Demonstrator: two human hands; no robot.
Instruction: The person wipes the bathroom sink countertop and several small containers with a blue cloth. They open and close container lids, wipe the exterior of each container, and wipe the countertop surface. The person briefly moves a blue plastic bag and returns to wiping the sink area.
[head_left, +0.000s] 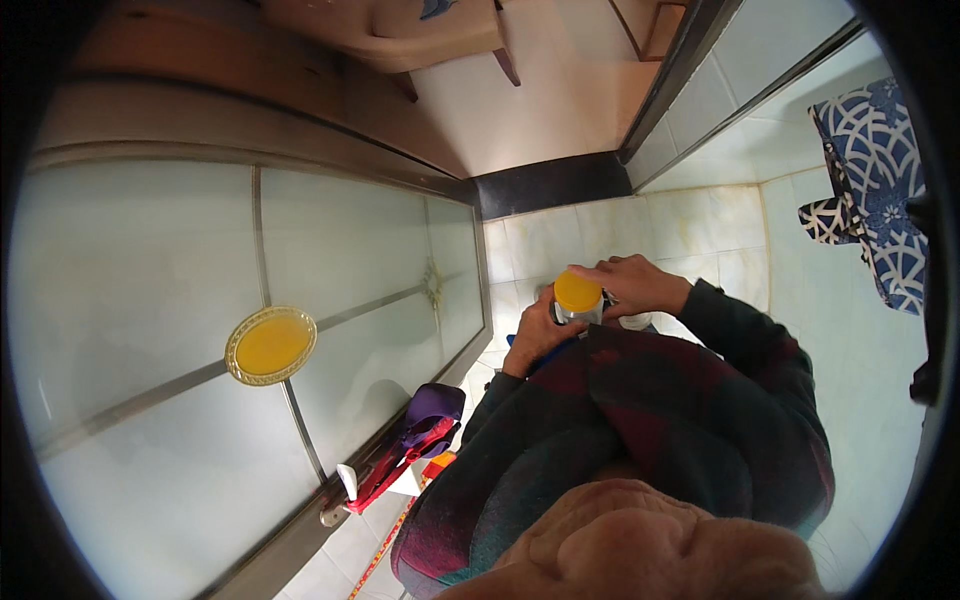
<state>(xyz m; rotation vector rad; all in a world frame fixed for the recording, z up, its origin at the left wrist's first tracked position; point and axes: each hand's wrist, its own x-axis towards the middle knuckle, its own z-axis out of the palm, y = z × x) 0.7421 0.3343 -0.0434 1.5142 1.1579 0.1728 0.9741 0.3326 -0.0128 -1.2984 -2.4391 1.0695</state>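
Observation:
A clear jar (577, 315) with a yellow lid (578, 291) is held upright in front of my body. My left hand (540, 333) wraps round its left side, closed on the jar. From the right, my right hand (643, 286) grips the lid's edge, with a finger lying along the top of it. Just below my right hand, a small pale object (635, 322) shows in part; its kind I cannot make out. My dark checked coat (690, 390) hides what is beneath the jar.
At left stands a frosted-glass door (130, 260) with an oval yellow ornament (270, 345). A purple and red bag (432, 420) hangs by its handle. A blue patterned cloth (880, 190) hangs on the right wall. Ahead lie a dark threshold (550, 183) and a chair (390, 35).

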